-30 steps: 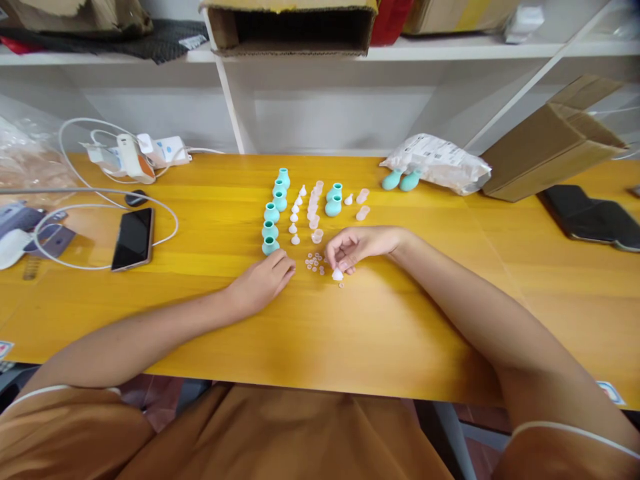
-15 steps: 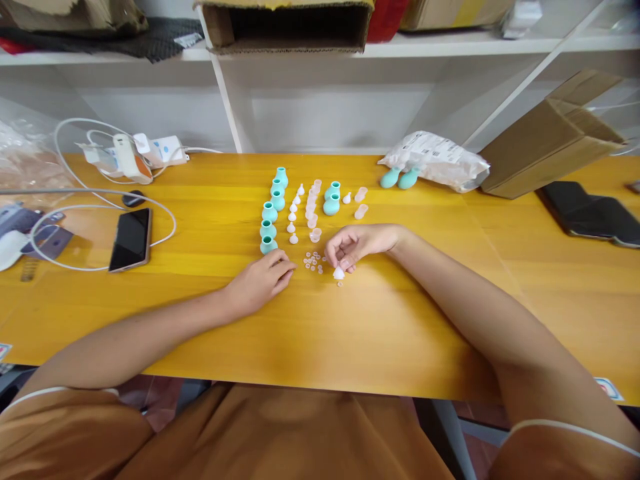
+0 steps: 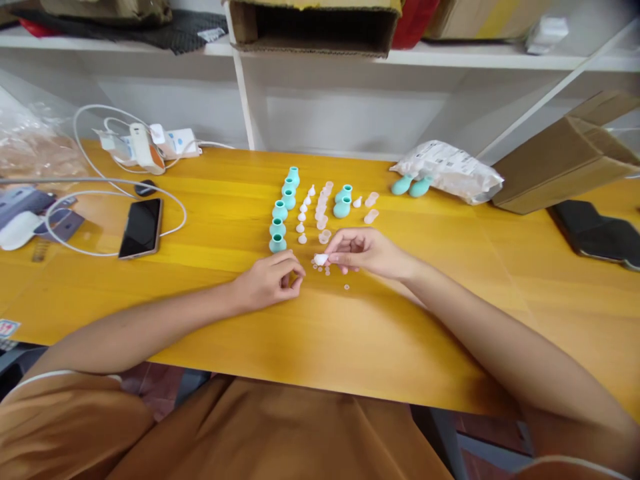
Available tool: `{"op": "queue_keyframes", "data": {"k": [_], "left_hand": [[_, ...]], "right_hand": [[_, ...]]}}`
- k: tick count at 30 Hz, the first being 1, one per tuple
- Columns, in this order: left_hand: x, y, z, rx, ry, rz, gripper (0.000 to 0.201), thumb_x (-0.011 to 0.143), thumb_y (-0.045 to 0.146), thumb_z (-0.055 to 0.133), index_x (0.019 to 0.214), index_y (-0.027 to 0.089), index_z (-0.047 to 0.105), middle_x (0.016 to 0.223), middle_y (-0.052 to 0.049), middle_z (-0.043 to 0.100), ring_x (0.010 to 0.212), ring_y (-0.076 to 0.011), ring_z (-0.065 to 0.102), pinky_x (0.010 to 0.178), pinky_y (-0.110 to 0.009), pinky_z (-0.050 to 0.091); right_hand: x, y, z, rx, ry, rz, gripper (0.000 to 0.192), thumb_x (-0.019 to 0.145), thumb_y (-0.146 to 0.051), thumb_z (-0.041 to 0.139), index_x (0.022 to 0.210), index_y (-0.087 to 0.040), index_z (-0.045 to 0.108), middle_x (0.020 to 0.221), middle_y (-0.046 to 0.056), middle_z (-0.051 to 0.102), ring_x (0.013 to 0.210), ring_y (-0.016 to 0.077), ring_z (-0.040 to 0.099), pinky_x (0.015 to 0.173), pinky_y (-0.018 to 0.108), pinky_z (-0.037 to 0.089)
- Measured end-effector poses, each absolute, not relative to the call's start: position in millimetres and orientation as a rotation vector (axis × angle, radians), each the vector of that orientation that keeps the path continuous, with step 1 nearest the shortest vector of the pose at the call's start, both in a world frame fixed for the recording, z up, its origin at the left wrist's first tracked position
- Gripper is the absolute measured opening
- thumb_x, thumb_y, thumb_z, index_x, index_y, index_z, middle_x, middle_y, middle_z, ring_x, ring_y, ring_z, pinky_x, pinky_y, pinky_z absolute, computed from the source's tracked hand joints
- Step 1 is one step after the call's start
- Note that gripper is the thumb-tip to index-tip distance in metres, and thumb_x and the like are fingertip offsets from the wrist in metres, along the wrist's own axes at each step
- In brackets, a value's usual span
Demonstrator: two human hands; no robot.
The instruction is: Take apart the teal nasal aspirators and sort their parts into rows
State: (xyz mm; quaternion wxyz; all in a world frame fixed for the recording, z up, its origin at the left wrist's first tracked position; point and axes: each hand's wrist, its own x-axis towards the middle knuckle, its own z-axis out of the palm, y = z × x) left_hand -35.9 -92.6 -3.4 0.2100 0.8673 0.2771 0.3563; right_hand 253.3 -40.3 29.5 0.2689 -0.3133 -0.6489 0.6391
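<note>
My right hand [image 3: 367,252] pinches a small white cone-shaped nozzle [image 3: 321,259] between thumb and fingers, tilted on its side above the table. Under and beside it lie several tiny clear rings [image 3: 327,271], partly hidden by the hand. One ring [image 3: 347,287] lies apart, nearer to me. Just left of the nozzle, my left hand [image 3: 275,279] has thumb and index fingertips closed together; whatever they may hold is too small to make out. Beyond it stands a column of open-mouthed turquoise bulbs [image 3: 277,228], beside rows of white nozzles [image 3: 301,227] and clear plastic cups [image 3: 321,221].
Two more turquoise bulbs [image 3: 342,207], a nozzle and two clear pieces [image 3: 371,217] sit to the right. Farther back are a plastic bag [image 3: 450,170], turquoise bulbs [image 3: 421,187] and a cardboard box [image 3: 555,157]. A phone [image 3: 141,229] and cables lie left; a black case [image 3: 595,227] lies right.
My right hand has lifted the nozzle off the table near the lone ring, moved it toward my left hand and tipped it sideways. My left fingertips have come together. The view has shifted slightly.
</note>
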Motion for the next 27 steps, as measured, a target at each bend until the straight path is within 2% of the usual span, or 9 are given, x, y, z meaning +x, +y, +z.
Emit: {"op": "queue_keyframes", "data": {"k": [2,5,8,10,12,16,20,27], "left_hand": [[-34,-96,-1,2.355,0.733,1.021,0.010,0.100,0.011,0.071,0.108,0.018,0.072,0.102,-0.003,0.073,0.063,-0.0055,0.065,0.060,-0.016,0.057],[-33,-100,0,2.327,0.732,1.097,0.018,0.101,0.012,0.072,0.117,0.019,0.071,0.099,-0.003,0.076,0.068,-0.0071,0.070,0.064,-0.016,0.061],[-34,-101,-1,2.293,0.728,1.147,0.027,0.100,0.012,0.073,0.126,0.020,0.069,0.100,-0.002,0.078,0.071,-0.0083,0.073,0.069,-0.018,0.065],[-35,-100,-2,2.254,0.712,1.161,0.027,0.100,0.011,0.074,0.125,0.020,0.069,0.101,-0.003,0.078,0.073,-0.0087,0.075,0.072,-0.020,0.066],[-35,-99,-2,2.226,0.699,1.196,0.025,0.100,0.011,0.075,0.123,0.020,0.070,0.103,-0.003,0.078,0.076,-0.0096,0.076,0.075,-0.021,0.067],[-36,-96,-4,2.217,0.694,1.288,0.025,0.099,0.010,0.079,0.121,0.020,0.071,0.107,-0.005,0.081,0.087,-0.0125,0.080,0.084,-0.025,0.069],[-36,-95,-3,2.243,0.680,1.382,0.029,0.097,0.008,0.083,0.121,0.020,0.073,0.108,-0.006,0.085,0.097,-0.0151,0.083,0.096,-0.029,0.068],[-35,-97,5,2.252,0.631,1.422,0.024,0.099,0.008,0.083,0.118,0.020,0.074,0.114,-0.008,0.089,0.105,-0.0188,0.087,0.102,-0.034,0.071]], "right_hand": [[246,-61,18,-0.899,-1.572,1.502,0.039,0.090,-0.052,0.095,0.100,-0.019,0.079,0.092,0.006,0.086,0.059,0.0104,0.068,0.050,0.022,0.048],[235,-88,-1,-0.902,-1.498,1.180,0.032,0.097,-0.050,0.089,0.103,-0.020,0.078,0.081,0.003,0.082,0.056,0.0111,0.066,0.052,0.024,0.052],[228,-102,-10,-0.793,-1.630,0.971,0.017,0.104,-0.037,0.082,0.105,-0.021,0.079,0.096,0.007,0.085,0.055,0.0101,0.067,0.052,0.026,0.053],[225,-104,-11,-0.719,-1.704,0.868,0.008,0.106,-0.029,0.078,0.108,-0.022,0.080,0.107,0.010,0.085,0.057,0.0091,0.066,0.052,0.026,0.053],[223,-102,-9,-0.662,-1.757,0.784,0.006,0.106,-0.022,0.076,0.110,-0.023,0.080,0.106,0.009,0.085,0.057,0.0090,0.064,0.052,0.025,0.053],[224,-98,-9,-0.609,-1.798,0.726,0.011,0.104,-0.016,0.077,0.111,-0.023,0.080,0.104,0.007,0.085,0.057,0.0088,0.062,0.052,0.024,0.051],[225,-96,-13,-0.643,-1.770,0.782,0.006,0.104,-0.016,0.078,0.106,-0.022,0.078,0.109,0.009,0.086,0.057,0.0076,0.062,0.053,0.024,0.051],[226,-95,-15,-0.596,-1.822,0.790,0.007,0.103,-0.017,0.079,0.101,-0.022,0.075,0.105,0.011,0.087,0.082,0.0165,0.080,0.058,0.024,0.056]]}}
